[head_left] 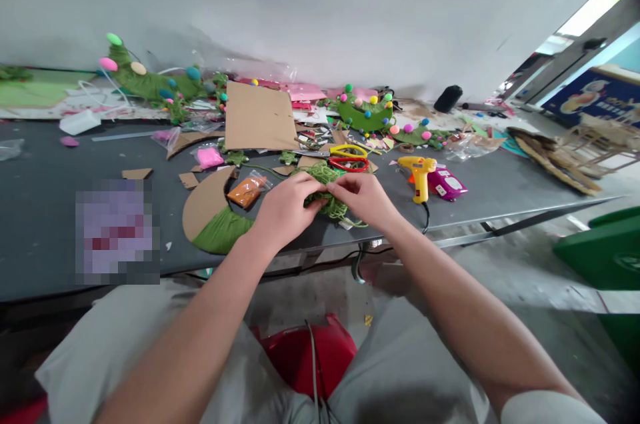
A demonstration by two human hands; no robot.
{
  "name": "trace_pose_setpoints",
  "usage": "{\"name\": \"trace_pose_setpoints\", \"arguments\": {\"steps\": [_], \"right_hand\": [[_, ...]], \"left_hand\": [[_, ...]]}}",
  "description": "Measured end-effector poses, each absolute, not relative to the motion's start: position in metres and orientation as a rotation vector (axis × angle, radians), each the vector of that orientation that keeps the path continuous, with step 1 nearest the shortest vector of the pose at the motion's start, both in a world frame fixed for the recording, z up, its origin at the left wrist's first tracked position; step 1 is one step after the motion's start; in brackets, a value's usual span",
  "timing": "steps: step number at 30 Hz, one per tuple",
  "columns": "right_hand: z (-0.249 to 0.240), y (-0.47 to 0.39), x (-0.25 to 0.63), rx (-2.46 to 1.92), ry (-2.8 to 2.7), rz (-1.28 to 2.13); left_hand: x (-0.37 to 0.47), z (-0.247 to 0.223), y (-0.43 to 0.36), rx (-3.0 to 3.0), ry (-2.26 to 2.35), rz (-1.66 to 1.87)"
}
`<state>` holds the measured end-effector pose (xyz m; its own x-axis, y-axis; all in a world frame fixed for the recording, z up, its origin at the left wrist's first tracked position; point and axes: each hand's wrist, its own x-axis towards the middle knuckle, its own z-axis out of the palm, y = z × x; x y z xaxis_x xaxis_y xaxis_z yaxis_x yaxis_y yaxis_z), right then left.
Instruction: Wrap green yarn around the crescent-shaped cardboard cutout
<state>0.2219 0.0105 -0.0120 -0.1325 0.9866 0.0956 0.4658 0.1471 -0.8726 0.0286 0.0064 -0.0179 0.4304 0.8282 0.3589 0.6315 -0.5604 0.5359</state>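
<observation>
Green yarn (324, 174), one tangle: bulging at twelve and five o'clock from pinching fingertips. Left hand (286, 205), right hand (367, 201): both clamped on strands; pinched part hidden.

Gray table (165, 144) bears cardboard (261, 116), green yarn (336, 205), scissors (349, 159) and glue gun (419, 177).

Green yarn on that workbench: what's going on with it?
A person's left hand and right hand are together at a tangled heap of green yarn, fingertips pinched close to each other. The cardboard crescent lies on the table beside the left forearm, partly covered in green, partly bare. The yellow glue gun lies off to the right, with neither hand on it.
</observation>
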Motion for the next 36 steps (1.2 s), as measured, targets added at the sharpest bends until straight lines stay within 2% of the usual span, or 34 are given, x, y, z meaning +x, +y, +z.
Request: {"name": "trace_pose_setpoints", "arguments": {"steps": [8, 11, 26, 32, 36], "right_hand": [[0.016, 0.015, 0.246, -0.877, -0.892, 1.56], [0.027, 0.013, 0.257, -0.75, -0.781, 1.672], [0.055, 0.007, 0.319, -0.53, -0.853, 1.252], [0.051, 0.012, 0.336, -0.708, -0.94, 1.033], [0.04, 0.011, 0.317, -0.886, -1.1, 1.058]], "left_hand": [[0.025, -0.023, 0.004, 2.499, 1.595, 0.609], [0.025, -0.021, 0.004, 2.518, 1.674, 0.558], [0.019, -0.02, 0.008, 2.414, 1.923, 0.394], [0.01, -0.024, 0.013, 2.461, 1.946, 0.395], [0.007, -0.013, 0.011, 2.434, 1.864, 0.62]]}}
